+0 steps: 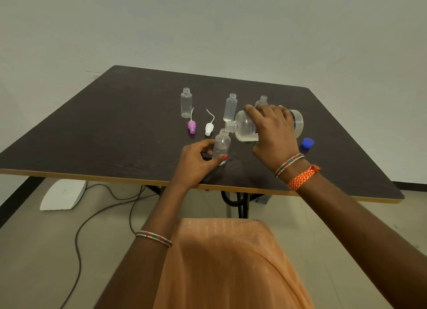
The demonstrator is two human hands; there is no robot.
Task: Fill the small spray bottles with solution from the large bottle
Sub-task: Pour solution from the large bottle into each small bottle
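Clear plastic fills both hands: the right hand (273, 129) grasps the large translucent bottle (247, 128) from above, tipped on its side with its open neck just over the mouth of a small clear spray bottle (221, 146); the left hand (196, 160) grips that small bottle low down, thumb across its front, holding it upright near the front edge of the dark brown tabletop (115, 128); a little pale liquid lies in the large bottle's lower side; a blue cap (308, 143) sits just right of the right hand; beyond stand three more small clear bottles, open-necked, at left (186, 102), middle (230, 107) and behind the fingers (262, 101); between them lie a pink spray top (191, 126) and a white spray top (209, 128), each with a thin tube.
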